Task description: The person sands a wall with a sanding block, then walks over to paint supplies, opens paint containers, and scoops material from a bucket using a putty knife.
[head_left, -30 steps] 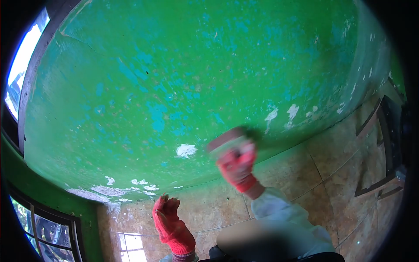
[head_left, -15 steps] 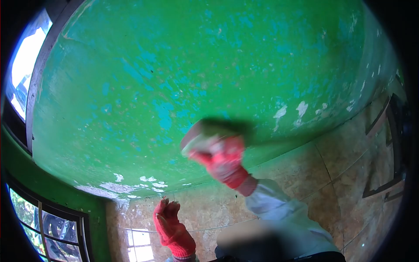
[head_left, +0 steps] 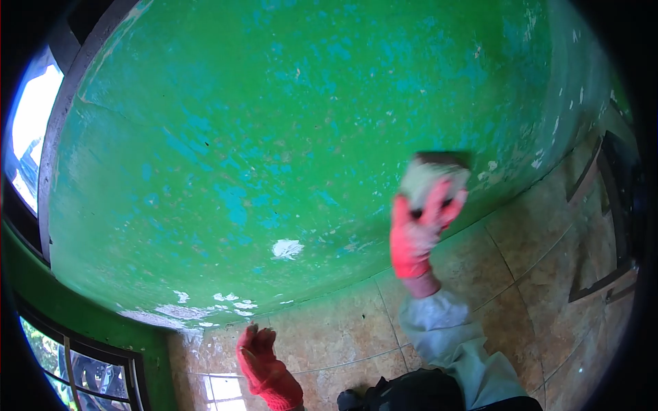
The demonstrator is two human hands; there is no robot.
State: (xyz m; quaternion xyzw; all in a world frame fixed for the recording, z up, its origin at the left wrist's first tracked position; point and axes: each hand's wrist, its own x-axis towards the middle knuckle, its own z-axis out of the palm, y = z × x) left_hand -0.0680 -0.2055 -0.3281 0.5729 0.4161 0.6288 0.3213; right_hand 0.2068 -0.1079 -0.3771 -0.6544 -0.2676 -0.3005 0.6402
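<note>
My right hand (head_left: pixel 426 222), in a red glove, grips a flat pale block (head_left: pixel 428 179) with a dark edge and presses it to the green wall (head_left: pixel 308 137), low down on the right. The wall shows blue and white patches where paint is worn. My left hand (head_left: pixel 266 366), in a red glove too, is at the bottom beside the foot of the wall, its fingers loosely bent and apart, with nothing in it.
Brown floor tiles (head_left: pixel 329 342) run along the wall's foot. A dark piece of furniture (head_left: pixel 617 198) stands at the right edge. At the lower left is a dark-framed window (head_left: pixel 89 363); another bright window (head_left: pixel 34 130) is at the upper left.
My right hand first moved left along the wall with the block, then right and slightly up to where it is now. My left hand has hardly moved.
</note>
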